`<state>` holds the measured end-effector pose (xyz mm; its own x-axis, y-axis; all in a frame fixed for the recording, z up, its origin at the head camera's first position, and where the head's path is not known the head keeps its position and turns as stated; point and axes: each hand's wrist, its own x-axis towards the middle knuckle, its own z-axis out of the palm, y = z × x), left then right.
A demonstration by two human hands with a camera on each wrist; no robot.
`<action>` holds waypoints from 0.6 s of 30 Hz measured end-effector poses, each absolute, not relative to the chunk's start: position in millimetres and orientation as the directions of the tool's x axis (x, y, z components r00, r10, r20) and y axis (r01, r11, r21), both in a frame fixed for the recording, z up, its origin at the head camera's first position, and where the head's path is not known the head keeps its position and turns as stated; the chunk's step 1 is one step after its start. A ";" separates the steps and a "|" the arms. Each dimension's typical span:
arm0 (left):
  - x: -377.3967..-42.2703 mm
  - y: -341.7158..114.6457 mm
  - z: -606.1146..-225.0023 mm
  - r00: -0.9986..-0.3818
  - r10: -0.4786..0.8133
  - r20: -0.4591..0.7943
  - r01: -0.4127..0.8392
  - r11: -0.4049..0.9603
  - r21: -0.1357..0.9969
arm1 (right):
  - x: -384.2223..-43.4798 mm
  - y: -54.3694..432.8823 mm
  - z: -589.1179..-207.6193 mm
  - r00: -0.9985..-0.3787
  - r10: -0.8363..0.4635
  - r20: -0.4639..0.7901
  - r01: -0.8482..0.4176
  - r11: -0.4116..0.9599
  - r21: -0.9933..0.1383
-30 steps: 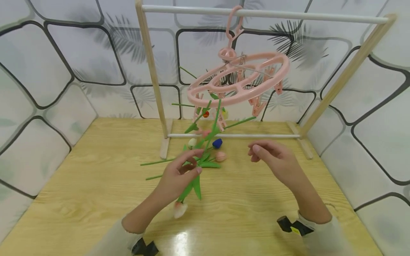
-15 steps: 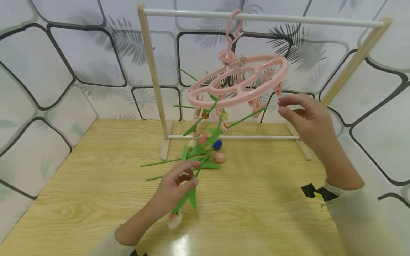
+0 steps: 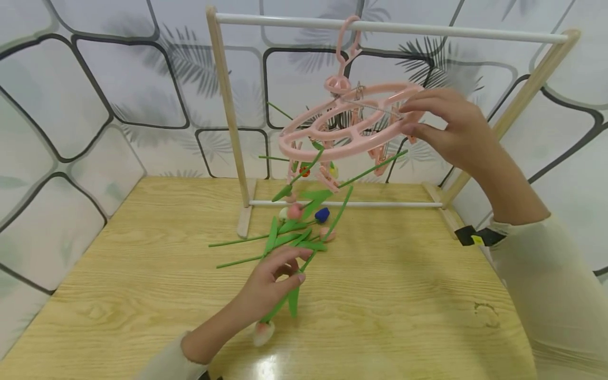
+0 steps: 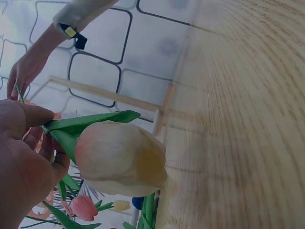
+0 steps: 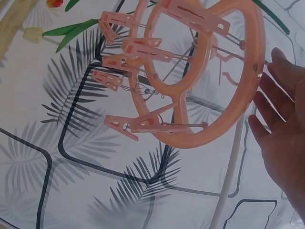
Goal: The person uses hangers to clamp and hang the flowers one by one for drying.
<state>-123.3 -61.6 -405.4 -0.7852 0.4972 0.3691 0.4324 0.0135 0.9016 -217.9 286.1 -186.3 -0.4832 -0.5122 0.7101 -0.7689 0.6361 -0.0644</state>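
My left hand (image 3: 273,279) pinches the green stem of an artificial tulip (image 3: 263,333), its pale pink-white bloom pointing down and toward me. That bloom looms large in the left wrist view, beside a green leaf (image 4: 95,125). My right hand (image 3: 451,124) is raised to the right edge of a pink round clip hanger (image 3: 351,145). In the right wrist view its fingers are extended, fingertips right at the hanger's outer rim (image 5: 255,57). Pink clips (image 5: 143,125) hang from the ring. Some clips on its left and far side carry tulips by their blooms or stems.
The hanger hooks over a white rail (image 3: 427,29) on a rack with wooden posts (image 3: 228,105). Several tulips lie on the wooden table (image 3: 142,295) below it, with a blue bloom (image 3: 322,215) and a pink bloom (image 3: 295,211) among them. Patterned walls stand behind and beside.
My right hand has risen from above the table, past the hanger's right clip, to its rim. My left hand stays low, and the tulip's stem has swung rightward.
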 end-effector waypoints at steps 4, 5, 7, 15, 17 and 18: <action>-125.0 -58.3 -405.8 -0.785 0.500 0.367 0.434 0.021 0.901 | -223.1 285.9 -184.8 -0.520 -0.527 0.672 -0.785 0.606 -0.132; -125.2 -57.7 -405.3 -0.784 0.502 0.365 0.434 0.023 0.901 | -223.8 285.3 -184.6 -0.535 -0.526 0.661 -0.780 0.609 -0.145; -125.8 -56.8 -404.6 -0.785 0.505 0.360 0.433 0.032 0.901 | -224.1 283.8 -184.2 -0.562 -0.524 0.640 -0.766 0.622 -0.163; -134.3 -54.8 -403.8 -0.779 0.523 0.344 0.428 0.044 0.903 | -221.4 276.9 -185.0 -0.603 -0.499 0.622 -0.734 0.652 -0.189; -136.2 -54.1 -403.9 -0.783 0.519 0.343 0.428 0.049 0.902 | -220.2 275.0 -185.4 -0.605 -0.491 0.627 -0.734 0.649 -0.199; -137.1 -53.6 -404.0 -0.784 0.518 0.342 0.428 0.052 0.902 | -219.7 273.9 -185.5 -0.606 -0.487 0.629 -0.732 0.650 -0.202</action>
